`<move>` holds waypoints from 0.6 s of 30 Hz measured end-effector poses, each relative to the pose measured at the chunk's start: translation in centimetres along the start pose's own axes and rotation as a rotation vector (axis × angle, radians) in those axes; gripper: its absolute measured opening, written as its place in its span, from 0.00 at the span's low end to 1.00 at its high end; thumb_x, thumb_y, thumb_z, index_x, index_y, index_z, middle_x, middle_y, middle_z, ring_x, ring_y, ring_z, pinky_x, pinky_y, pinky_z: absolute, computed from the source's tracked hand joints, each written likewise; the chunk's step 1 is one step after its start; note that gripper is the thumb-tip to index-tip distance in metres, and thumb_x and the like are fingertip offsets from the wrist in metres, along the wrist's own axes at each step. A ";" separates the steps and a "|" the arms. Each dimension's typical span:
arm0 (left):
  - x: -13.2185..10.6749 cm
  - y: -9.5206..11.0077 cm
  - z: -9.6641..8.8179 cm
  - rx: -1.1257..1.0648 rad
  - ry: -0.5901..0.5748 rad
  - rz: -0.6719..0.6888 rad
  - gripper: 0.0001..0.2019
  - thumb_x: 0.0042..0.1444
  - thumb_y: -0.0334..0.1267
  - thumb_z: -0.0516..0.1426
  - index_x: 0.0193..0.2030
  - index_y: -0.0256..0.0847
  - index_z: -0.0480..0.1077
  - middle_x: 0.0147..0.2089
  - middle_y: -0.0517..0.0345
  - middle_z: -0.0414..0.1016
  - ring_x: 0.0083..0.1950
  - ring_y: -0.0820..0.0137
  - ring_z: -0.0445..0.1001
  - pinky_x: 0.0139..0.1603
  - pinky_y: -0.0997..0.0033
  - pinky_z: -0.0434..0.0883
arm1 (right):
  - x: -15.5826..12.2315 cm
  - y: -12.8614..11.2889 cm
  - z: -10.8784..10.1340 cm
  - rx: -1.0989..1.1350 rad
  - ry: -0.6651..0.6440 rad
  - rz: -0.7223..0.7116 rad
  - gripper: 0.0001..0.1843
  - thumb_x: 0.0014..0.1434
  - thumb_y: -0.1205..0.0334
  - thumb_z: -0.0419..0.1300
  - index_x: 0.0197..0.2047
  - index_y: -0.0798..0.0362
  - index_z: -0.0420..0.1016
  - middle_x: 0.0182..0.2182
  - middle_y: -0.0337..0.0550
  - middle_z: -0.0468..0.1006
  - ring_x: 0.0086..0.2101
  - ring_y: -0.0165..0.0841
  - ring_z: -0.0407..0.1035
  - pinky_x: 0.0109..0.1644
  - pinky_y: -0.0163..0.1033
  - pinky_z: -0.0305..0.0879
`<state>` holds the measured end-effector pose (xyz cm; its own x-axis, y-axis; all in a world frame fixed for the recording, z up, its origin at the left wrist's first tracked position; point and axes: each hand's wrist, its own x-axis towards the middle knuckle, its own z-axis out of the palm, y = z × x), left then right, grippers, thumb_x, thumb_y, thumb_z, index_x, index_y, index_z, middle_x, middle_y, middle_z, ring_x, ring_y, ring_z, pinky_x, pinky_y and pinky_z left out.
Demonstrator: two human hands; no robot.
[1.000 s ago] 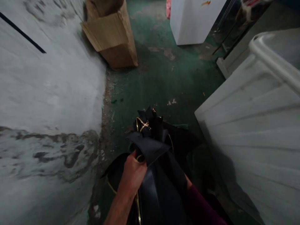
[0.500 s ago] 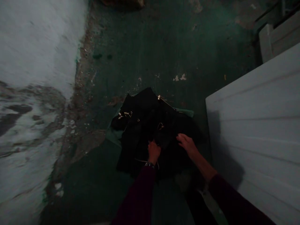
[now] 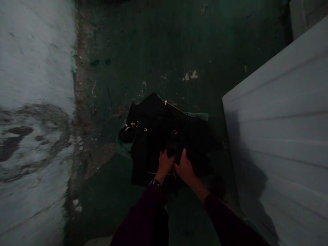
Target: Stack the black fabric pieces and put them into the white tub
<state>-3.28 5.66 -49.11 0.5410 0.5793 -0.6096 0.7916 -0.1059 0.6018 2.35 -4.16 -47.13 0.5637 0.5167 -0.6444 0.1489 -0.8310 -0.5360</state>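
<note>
While one stained, flaking wall (image 3: 36,61) rises on the left and one white ribbed tub (image 3: 282,130) stands on the right, worn green floor (image 3: 159,37) stretches between. One heap of black material (image 3: 151,111) lies on it, bearing at least four gold-coloured fittings (image 3: 174,133), green sheeting (image 3: 124,148) peeking out on two sides. Two hands meet at its near part: left hand (image 3: 165,162) half-curled, right hand (image 3: 185,167) with one digit extended; in this dimness, whether either grips cannot be told.
</note>
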 end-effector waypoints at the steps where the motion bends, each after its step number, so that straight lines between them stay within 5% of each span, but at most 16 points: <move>1: 0.0 0.0 0.1 0.004 0.006 0.025 0.22 0.56 0.37 0.55 0.58 0.34 0.64 0.57 0.44 0.66 0.60 0.58 0.62 0.60 0.61 0.62 | 0.3 0.1 0.1 -0.011 -0.027 -0.010 0.48 0.55 0.71 0.58 0.67 0.76 0.29 0.61 0.70 0.52 0.60 0.49 0.53 0.60 0.49 0.59; 4: 0.4 0.9 -0.1 0.025 0.020 0.103 0.18 0.60 0.31 0.48 0.55 0.34 0.68 0.54 0.46 0.69 0.57 0.59 0.65 0.60 0.60 0.61 | 1.6 -0.1 0.1 0.004 -0.073 -0.073 0.50 0.55 0.71 0.57 0.67 0.75 0.24 0.60 0.70 0.54 0.59 0.48 0.55 0.60 0.50 0.60; 9: 2.0 2.6 -2.0 0.046 0.091 0.207 0.17 0.63 0.31 0.45 0.54 0.34 0.68 0.53 0.49 0.69 0.53 0.68 0.68 0.57 0.71 0.64 | 3.8 -0.8 -0.3 0.126 0.067 -0.284 0.51 0.55 0.68 0.59 0.68 0.68 0.25 0.61 0.64 0.54 0.59 0.45 0.55 0.61 0.47 0.58; 14: 3.6 0.3 -1.8 0.159 0.024 0.109 0.22 0.61 0.30 0.48 0.62 0.30 0.59 0.60 0.41 0.63 0.58 0.60 0.66 0.59 0.62 0.64 | 6.0 0.6 0.0 -0.024 -0.026 -0.260 0.52 0.56 0.69 0.60 0.69 0.66 0.24 0.65 0.60 0.46 0.63 0.42 0.46 0.65 0.44 0.52; 18: 2.2 -1.2 -1.4 0.291 -0.066 0.093 0.28 0.60 0.34 0.49 0.67 0.28 0.50 0.64 0.36 0.56 0.62 0.56 0.62 0.60 0.57 0.63 | 5.1 1.3 -3.0 -0.111 -0.138 -0.237 0.51 0.54 0.70 0.61 0.69 0.63 0.28 0.60 0.60 0.60 0.57 0.46 0.58 0.59 0.47 0.61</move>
<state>-3.41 8.23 -50.41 0.6246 0.5033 -0.5971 0.7808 -0.3882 0.4896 7.84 -3.26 -49.47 0.3881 0.7160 -0.5803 0.3552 -0.6972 -0.6227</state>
